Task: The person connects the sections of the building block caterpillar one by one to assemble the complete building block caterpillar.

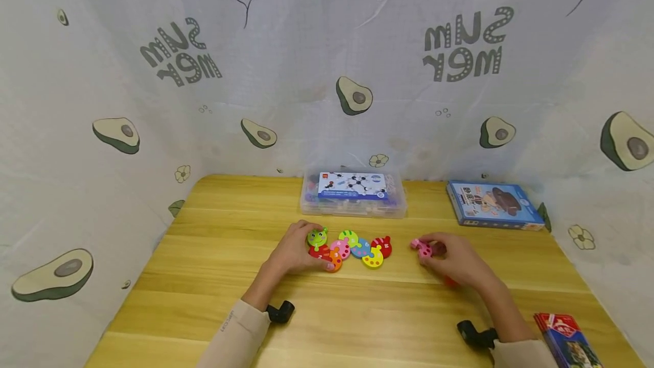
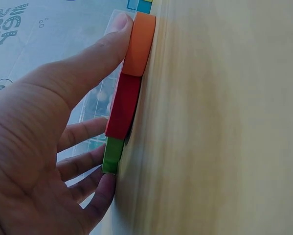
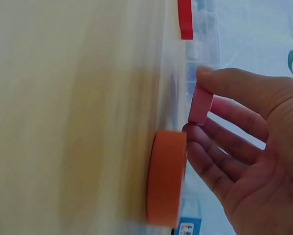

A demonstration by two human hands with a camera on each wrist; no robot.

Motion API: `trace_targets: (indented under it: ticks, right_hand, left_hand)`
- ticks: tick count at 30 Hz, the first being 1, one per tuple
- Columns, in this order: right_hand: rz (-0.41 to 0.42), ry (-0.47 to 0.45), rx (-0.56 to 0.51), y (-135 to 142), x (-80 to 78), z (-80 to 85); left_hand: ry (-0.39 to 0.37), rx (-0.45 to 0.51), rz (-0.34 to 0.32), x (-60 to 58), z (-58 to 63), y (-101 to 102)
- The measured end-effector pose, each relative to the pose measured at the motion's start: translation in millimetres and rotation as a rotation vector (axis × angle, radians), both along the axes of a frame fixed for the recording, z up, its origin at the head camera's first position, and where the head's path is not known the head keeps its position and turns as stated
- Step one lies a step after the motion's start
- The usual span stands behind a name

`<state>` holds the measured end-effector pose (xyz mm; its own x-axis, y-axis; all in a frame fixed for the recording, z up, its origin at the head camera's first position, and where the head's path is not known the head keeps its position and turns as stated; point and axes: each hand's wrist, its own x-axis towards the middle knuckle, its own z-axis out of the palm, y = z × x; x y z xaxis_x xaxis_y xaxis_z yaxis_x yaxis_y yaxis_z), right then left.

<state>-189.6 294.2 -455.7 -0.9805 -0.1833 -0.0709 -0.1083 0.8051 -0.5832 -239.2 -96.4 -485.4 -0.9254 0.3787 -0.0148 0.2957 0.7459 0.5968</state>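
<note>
A row of joined, numbered caterpillar puzzle pieces (image 1: pixel 349 245) lies on the table, with a smiling green head (image 1: pixel 317 237) at its left end and a red piece (image 1: pixel 381 246) at its right. My left hand (image 1: pixel 294 247) grips the left end, its thumb against the orange piece (image 2: pixel 140 44) and fingers by the red piece (image 2: pixel 123 105) and green head (image 2: pixel 113 155). To the right of the row, my right hand (image 1: pixel 455 257) pinches a pink puzzle piece (image 3: pixel 201 104) between thumb and fingers. Beneath that hand lies an orange piece (image 3: pixel 167 178), mostly hidden in the head view.
Behind the row stands a clear plastic box (image 1: pixel 352 209) with a molecule-model label. A blue game box (image 1: pixel 493 204) lies at the back right. Red and blue packs (image 1: pixel 568 341) sit at the front right. A printed curtain (image 1: pixel 306 72) hangs behind the wooden table (image 1: pixel 214 277).
</note>
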Motion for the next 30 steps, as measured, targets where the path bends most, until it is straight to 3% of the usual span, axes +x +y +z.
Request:
trace_targets:
  ticks: [15,30]
  right_hand:
    - [-0.009,0.055,0.001,-23,-15.0,-1.7]
    - [0.004,0.042,-0.049,-48,-32.2,-6.3]
  left_hand:
    - [-0.027,-0.001,0.007,0.3,0.7,1]
    - [-0.032,0.024,-0.005,-0.3,-0.8,-1]
